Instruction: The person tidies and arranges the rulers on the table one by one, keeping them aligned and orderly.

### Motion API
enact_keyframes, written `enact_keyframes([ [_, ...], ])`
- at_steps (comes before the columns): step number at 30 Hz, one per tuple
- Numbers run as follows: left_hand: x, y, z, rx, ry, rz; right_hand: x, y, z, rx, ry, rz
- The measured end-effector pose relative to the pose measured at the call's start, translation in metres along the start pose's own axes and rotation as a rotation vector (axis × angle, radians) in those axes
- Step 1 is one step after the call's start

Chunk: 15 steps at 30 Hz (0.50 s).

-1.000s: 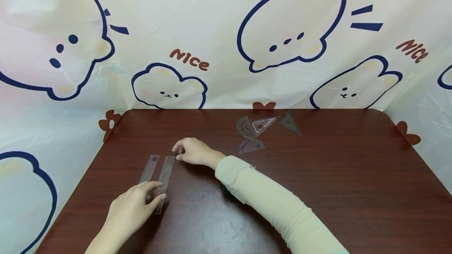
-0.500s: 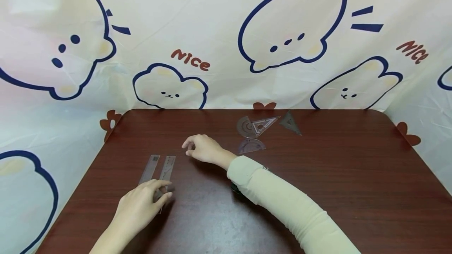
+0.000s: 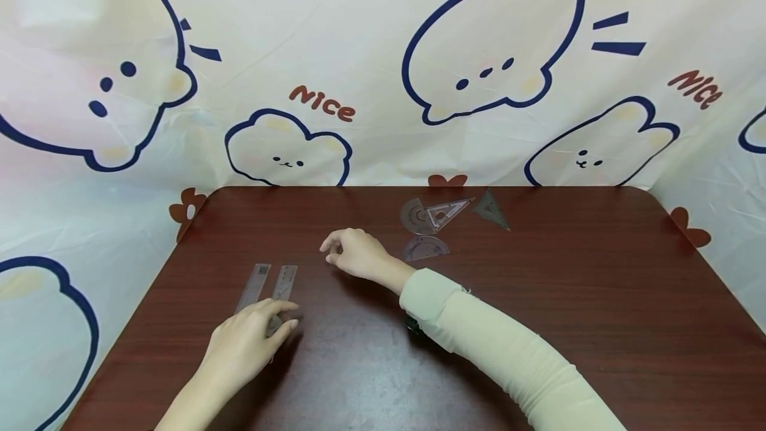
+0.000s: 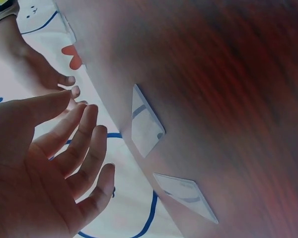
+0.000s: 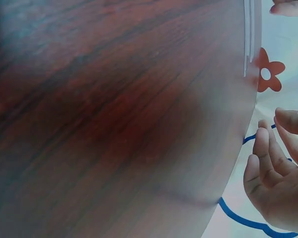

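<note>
Beyond our relaxed, empty left hand, we're seeing 2 rulers lying side by side, seemingly done; past our relaxed, empty right hand, 2 protractors and 2 triangles are apparently waiting.

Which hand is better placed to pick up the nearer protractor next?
Likely the right hand: it is closer to the nearer protractor; the left hand is farther off, by the rulers.
</note>
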<state>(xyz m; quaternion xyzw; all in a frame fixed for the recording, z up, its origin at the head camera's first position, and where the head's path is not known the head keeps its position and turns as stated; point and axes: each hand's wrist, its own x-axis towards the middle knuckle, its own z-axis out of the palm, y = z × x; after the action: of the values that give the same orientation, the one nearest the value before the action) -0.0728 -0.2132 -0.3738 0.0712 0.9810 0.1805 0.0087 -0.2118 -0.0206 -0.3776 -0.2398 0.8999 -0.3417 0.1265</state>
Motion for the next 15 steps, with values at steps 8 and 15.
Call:
enact_keyframes([
  [8, 0.004, 0.003, 0.002, -0.002, -0.008, 0.007, -0.011, 0.006, -0.008, 0.024, 0.039, 0.015],
  [15, 0.008, 0.007, 0.004, -0.006, -0.012, 0.035, -0.018, 0.014, -0.014, 0.039, 0.054, 0.015],
])
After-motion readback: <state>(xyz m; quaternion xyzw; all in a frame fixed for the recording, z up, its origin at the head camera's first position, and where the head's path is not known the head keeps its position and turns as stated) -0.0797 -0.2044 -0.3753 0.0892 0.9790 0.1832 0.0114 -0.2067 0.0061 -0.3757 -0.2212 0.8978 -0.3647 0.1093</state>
